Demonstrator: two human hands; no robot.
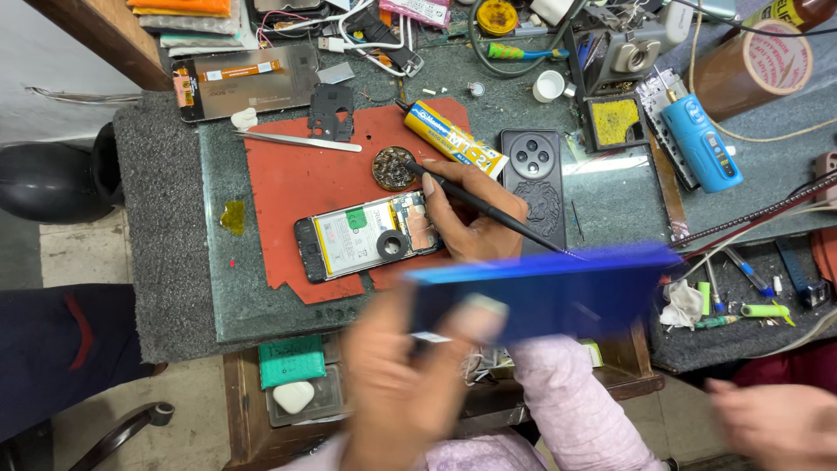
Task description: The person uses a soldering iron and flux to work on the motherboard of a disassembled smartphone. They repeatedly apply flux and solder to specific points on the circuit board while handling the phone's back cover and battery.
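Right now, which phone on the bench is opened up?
The phone on the red mat, back off, battery and board exposed, right hand beside it. The black phone lies closed, camera ring up.

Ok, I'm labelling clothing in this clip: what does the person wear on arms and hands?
No gloves on either hand. The right hand leaves a pale pink, fuzzy sleeve; the left hand is motion-blurred, with similar pale pink fabric below it.
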